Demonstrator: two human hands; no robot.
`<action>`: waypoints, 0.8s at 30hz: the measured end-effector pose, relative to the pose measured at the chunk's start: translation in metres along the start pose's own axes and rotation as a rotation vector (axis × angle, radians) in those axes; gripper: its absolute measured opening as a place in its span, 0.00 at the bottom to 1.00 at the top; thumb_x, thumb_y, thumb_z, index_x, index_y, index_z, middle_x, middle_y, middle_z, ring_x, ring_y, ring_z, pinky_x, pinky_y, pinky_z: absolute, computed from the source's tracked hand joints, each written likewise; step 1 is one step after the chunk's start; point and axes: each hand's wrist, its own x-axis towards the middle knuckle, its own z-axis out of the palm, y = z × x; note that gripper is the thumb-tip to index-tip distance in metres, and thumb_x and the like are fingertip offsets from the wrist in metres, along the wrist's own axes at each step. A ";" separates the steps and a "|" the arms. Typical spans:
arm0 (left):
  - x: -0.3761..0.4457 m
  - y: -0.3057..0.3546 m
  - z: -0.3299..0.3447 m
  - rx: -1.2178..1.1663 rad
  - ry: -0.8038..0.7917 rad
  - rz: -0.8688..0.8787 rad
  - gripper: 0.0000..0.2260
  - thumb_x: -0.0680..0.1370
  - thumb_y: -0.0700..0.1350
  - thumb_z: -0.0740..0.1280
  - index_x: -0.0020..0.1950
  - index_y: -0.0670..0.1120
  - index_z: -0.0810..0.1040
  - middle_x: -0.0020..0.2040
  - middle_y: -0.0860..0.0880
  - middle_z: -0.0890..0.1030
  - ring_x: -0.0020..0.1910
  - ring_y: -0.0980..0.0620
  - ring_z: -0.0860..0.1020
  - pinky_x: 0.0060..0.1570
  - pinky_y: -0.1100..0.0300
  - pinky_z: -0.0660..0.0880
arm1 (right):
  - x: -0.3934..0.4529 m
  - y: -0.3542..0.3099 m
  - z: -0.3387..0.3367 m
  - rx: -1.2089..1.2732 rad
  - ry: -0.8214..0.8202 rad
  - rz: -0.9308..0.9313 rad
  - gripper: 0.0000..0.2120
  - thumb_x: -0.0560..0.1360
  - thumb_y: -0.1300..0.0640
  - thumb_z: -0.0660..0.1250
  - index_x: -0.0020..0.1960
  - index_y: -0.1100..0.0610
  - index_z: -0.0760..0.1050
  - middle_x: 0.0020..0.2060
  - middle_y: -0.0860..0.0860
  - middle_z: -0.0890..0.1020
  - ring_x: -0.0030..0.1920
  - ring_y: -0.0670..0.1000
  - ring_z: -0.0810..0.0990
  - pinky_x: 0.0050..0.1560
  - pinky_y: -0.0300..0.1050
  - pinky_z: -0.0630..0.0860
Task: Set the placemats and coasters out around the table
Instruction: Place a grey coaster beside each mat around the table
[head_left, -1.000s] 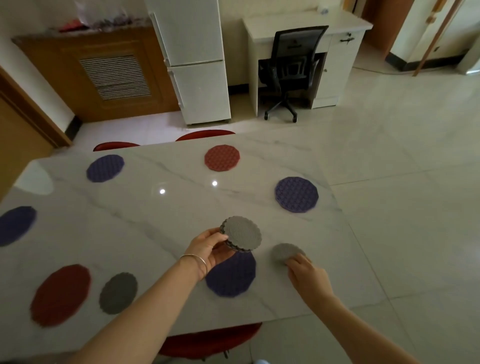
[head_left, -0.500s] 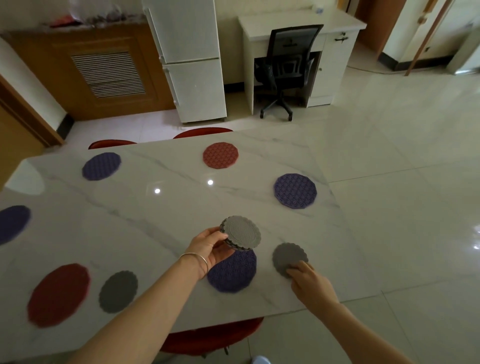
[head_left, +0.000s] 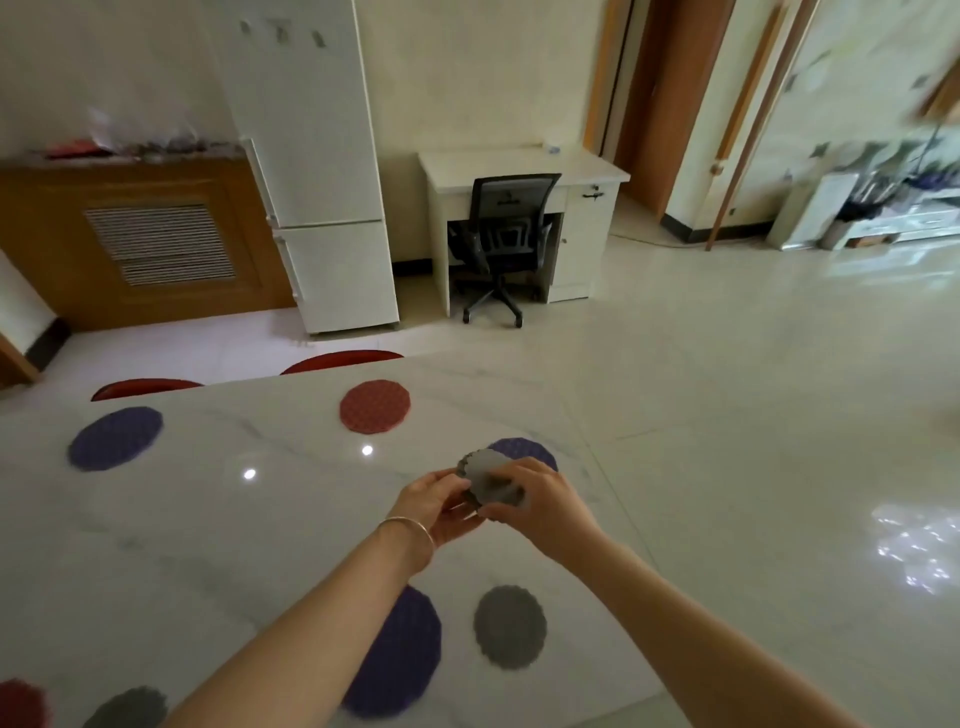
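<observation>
Both hands, left hand (head_left: 436, 501) and right hand (head_left: 535, 501), pinch the small grey scalloped coaster stack (head_left: 488, 480) above the white marble table (head_left: 218, 530). Probably peeling one; next needs placing beside far-right purple round placemat (head_left: 530, 451).

Fridge (head_left: 317, 171), desk (head_left: 519, 166) w/ chair (head_left: 501, 234), glossy floor (head_left: 727, 415).

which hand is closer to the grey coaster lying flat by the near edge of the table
Right. The right hand is up above the grey coaster, gripping the coaster stack; the left hand sits farther left.

no legible text, no labels — none
</observation>
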 end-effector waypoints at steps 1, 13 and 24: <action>0.005 0.003 0.007 -0.006 -0.004 0.005 0.11 0.77 0.35 0.64 0.59 0.37 0.76 0.49 0.35 0.82 0.44 0.41 0.82 0.37 0.52 0.82 | 0.006 0.005 -0.003 0.025 0.007 -0.007 0.22 0.68 0.43 0.72 0.59 0.47 0.75 0.56 0.47 0.78 0.53 0.47 0.76 0.52 0.36 0.73; 0.101 0.027 0.133 -0.148 0.197 0.150 0.10 0.77 0.34 0.64 0.58 0.36 0.76 0.48 0.35 0.84 0.45 0.38 0.83 0.36 0.51 0.82 | 0.126 0.119 -0.093 0.188 -0.200 -0.177 0.12 0.74 0.54 0.68 0.56 0.56 0.80 0.49 0.54 0.83 0.50 0.51 0.80 0.54 0.44 0.74; 0.133 0.040 0.221 -0.228 0.511 0.229 0.06 0.74 0.35 0.68 0.50 0.36 0.80 0.40 0.37 0.85 0.39 0.39 0.84 0.31 0.53 0.81 | 0.185 0.166 -0.156 0.094 -0.378 -0.358 0.12 0.79 0.56 0.57 0.50 0.54 0.79 0.45 0.54 0.83 0.44 0.52 0.78 0.46 0.41 0.73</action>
